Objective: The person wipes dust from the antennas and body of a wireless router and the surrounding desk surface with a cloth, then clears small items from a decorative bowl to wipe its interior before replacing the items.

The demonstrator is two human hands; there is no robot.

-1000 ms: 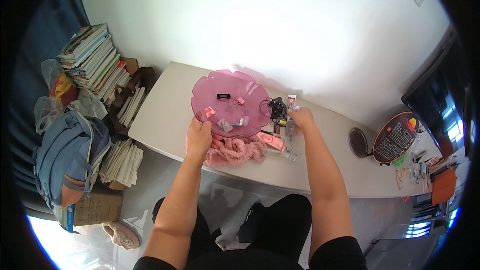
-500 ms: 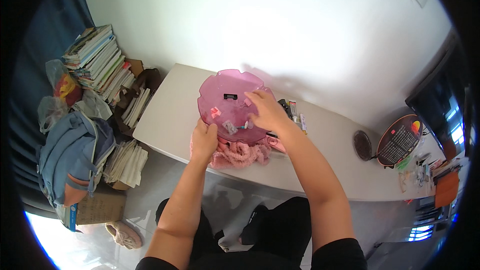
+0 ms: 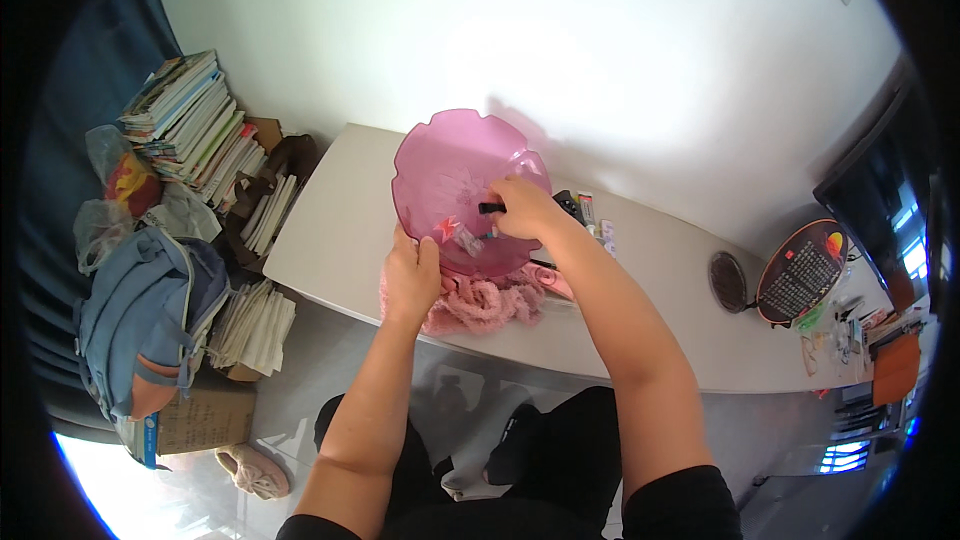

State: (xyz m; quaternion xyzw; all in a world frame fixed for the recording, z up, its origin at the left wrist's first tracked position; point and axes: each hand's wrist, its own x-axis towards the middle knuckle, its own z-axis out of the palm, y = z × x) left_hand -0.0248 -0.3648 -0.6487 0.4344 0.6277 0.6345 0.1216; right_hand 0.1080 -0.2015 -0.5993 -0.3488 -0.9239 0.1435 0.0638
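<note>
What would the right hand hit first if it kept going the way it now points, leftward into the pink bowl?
Probably the small black item at the right hand's fingertips, then the inner wall of the pink bowl; depth is hard to judge here.

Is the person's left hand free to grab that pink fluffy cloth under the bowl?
Probably not right away: the left hand grips the tilted pink bowl by its rim, though the pink fluffy cloth lies uncovered just beside it.

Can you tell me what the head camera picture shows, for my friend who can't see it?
A person's left hand tilts up a pink see-through bowl while the right hand reaches inside to a small black thing. Fluffy pink cloth lies underneath on a pale table.
</note>
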